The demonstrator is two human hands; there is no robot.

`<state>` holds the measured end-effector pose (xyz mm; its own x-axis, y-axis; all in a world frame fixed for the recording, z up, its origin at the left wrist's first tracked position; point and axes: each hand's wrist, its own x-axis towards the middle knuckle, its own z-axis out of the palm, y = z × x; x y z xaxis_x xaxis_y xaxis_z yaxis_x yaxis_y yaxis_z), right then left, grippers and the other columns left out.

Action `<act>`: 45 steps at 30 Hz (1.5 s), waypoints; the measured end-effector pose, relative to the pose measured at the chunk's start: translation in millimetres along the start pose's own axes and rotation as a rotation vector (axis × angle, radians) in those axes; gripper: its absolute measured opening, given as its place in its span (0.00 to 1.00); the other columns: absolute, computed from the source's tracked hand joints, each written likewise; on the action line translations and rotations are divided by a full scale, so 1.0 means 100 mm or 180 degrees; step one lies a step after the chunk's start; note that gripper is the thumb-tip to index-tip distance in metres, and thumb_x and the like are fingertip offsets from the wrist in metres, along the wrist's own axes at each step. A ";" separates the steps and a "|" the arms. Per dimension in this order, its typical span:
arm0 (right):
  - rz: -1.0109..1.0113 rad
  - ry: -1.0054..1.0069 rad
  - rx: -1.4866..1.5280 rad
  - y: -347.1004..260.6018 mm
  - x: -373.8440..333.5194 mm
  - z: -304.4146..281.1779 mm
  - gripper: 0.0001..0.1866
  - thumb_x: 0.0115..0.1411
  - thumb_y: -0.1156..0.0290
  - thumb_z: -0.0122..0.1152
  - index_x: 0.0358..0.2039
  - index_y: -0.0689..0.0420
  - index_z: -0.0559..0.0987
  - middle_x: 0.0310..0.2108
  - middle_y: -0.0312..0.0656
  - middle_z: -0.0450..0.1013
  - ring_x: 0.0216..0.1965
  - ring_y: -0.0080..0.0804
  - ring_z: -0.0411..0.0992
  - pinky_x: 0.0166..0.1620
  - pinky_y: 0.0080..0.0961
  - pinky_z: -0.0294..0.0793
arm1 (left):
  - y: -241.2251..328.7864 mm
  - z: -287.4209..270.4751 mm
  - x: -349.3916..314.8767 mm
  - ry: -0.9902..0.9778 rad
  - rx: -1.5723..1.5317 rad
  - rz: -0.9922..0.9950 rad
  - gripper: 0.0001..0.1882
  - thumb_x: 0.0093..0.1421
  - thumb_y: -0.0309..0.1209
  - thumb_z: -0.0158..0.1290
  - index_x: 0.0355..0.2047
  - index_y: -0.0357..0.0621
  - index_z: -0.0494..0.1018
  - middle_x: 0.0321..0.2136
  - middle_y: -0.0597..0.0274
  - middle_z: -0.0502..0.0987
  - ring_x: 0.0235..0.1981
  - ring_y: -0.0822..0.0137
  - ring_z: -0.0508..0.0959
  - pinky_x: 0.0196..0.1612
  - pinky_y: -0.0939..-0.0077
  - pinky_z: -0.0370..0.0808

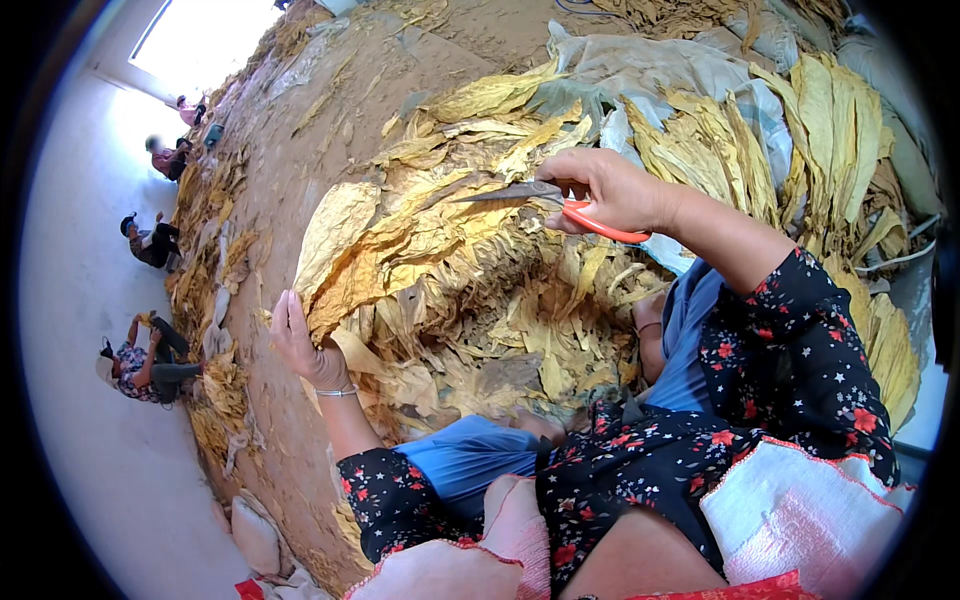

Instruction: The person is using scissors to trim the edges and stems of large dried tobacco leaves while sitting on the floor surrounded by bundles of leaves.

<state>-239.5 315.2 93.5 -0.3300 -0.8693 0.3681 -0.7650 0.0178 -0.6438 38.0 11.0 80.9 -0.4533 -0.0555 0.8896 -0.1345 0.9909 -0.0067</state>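
My left hand [305, 345] is closed on one end of a large dried tobacco leaf [385, 255], yellow with brown wrinkled patches. The leaf stretches up and right, toward the blades of a pair of scissors [605, 222] with orange handles. Those scissors are in my right hand [605, 188], whose fingers wrap round the handle near the pivot; the blades point left and look nearly closed. Whether the blades touch the leaf, I cannot tell. Beneath both hands lies a heap of loose dried leaves [550, 350], between my knees.
Flat yellow leaves [835, 140] are stacked at the right, beside pale plastic sheeting [650, 65]. Leaf scraps litter the brown floor [290, 200]. Several people [150, 365] sit along the white wall [75, 260] at left, by more leaf piles [220, 395]. A pale sack [258, 535] lies at lower left.
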 end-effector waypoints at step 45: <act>0.1597 -0.0006 0.0362 0.22 0.07 -0.05 0.16 0.52 0.55 0.66 0.29 0.53 0.74 0.19 0.29 0.67 0.18 0.13 0.62 0.20 0.14 0.60 | -0.17 0.29 -0.34 -0.1166 -0.0123 -0.1642 0.29 0.41 0.07 0.42 0.47 0.34 0.72 0.40 0.51 0.75 0.37 0.54 0.76 0.44 0.67 0.71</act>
<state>-260.8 312.2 85.4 -0.6399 -0.7684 -0.0061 -0.4476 0.3791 -0.8099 29.6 -7.7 37.7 -0.6118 -0.5588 0.5599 -0.3875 0.8288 0.4037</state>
